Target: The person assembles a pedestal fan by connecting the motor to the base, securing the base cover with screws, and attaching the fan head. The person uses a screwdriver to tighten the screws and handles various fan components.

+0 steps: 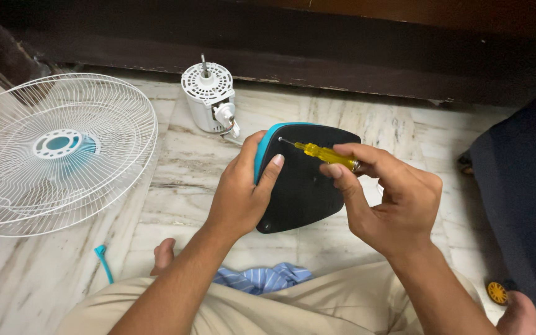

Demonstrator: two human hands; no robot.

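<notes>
Two hands busy: our left hand (241,189) grips the black fan base (305,186); right hand (389,201) pinches a yellow screwdriver (324,154) against it.

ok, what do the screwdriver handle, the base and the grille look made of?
Handle: clear yellow plastic, glossy, light passes through.
Base: moulded plastic by the look, matte black underside, teal rim.
Grille: thin wire, probably white-coated metal, with a white plastic-looking hub ring.
</notes>
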